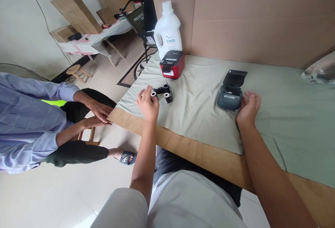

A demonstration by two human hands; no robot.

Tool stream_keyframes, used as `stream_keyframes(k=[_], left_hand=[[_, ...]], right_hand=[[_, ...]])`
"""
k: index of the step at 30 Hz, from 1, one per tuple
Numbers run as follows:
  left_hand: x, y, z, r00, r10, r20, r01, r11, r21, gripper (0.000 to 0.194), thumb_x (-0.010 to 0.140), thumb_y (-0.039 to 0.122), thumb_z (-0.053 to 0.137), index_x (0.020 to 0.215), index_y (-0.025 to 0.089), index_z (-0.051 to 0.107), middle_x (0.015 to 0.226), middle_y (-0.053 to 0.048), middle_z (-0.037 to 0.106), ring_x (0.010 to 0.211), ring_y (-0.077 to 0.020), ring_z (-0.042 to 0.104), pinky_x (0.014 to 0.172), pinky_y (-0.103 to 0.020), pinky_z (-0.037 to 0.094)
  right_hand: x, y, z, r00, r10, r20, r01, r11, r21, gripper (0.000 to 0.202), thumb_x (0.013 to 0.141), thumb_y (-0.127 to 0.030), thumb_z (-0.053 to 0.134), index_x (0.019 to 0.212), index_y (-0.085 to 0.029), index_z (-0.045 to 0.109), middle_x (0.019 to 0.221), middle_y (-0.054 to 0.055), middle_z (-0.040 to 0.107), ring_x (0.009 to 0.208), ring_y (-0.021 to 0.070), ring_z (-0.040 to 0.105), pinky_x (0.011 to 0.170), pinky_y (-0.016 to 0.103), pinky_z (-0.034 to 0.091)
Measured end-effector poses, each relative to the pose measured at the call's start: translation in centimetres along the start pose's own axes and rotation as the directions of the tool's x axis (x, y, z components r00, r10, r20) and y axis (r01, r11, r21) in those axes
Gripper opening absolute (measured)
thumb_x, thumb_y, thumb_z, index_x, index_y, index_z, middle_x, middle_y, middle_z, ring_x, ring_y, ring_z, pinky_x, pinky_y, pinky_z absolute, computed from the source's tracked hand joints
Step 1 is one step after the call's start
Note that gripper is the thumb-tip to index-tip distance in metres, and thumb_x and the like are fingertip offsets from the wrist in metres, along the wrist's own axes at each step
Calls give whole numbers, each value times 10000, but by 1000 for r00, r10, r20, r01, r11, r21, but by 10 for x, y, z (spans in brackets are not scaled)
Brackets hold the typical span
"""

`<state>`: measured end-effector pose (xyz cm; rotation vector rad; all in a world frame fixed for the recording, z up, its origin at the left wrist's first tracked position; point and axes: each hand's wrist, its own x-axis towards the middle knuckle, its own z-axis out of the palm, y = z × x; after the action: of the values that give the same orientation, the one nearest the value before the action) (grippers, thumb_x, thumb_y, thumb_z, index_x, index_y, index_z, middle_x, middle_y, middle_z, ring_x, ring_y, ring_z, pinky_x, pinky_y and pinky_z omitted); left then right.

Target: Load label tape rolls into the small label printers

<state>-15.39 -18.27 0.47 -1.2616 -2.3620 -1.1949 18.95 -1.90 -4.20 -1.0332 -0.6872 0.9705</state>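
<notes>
My left hand (148,105) is raised over the table's near left part, its fingers half bent and spread. Just beyond its fingertips is a small black roll with a white core (153,95), partly hidden by the hand; I see no firm hold on it. Close by lie another black roll with a white core (168,98) and a black roll (165,88). A dark blue-grey label printer (229,98) stands on the cloth with its black lid (235,78) raised. Against its right side rests my right hand (248,108), fingers loosely curled and apart, with nothing visible in them.
Behind the rolls are a red and black printer (172,64) and a white detergent bottle (168,32). Cardboard (248,19) walls the back. A clear plastic bag (320,69) lies far right. At the left corner, a seated person's hands (101,111) touch the wooden table edge (183,145).
</notes>
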Motion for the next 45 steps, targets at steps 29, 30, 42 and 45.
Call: stream_keyframes(k=[29,30,42,45], left_hand=[[-34,156,75,882,79,464,417,326,-848,429,909,520,752,1216,221,726,1226,-67,753,1236,-240,704,1055,-379,580],[-38,167,92,872,82,482,441,295,-848,432,921,516,739,1233,218,715,1253,-70,746,1266,-244,690,1077,-388,572],[-91,207,122,609,122,784,733,289,-615,841,869,357,820,1561,273,349,1107,-70,777,816,-205,804,777,-330,649],[-100,206,117,543,108,832,756,367,-541,733,882,369,796,1493,230,417,928,-35,758,649,-172,770,639,-265,600]], right_hand=[[-49,-128,53,607,-6,795,629,615,-476,187,771,-253,782,953,-245,740,933,26,735,1005,277,676,1027,488,495],[-38,-129,53,618,-3,786,653,559,-511,224,746,-224,789,965,-240,744,938,28,739,990,279,671,1025,491,487],[57,-82,31,690,59,721,608,494,-622,205,762,-130,719,944,-222,740,1014,58,767,953,249,678,938,429,522],[66,-66,31,691,52,721,625,457,-633,232,776,-94,690,969,-211,743,1050,79,768,999,271,681,971,457,520]])
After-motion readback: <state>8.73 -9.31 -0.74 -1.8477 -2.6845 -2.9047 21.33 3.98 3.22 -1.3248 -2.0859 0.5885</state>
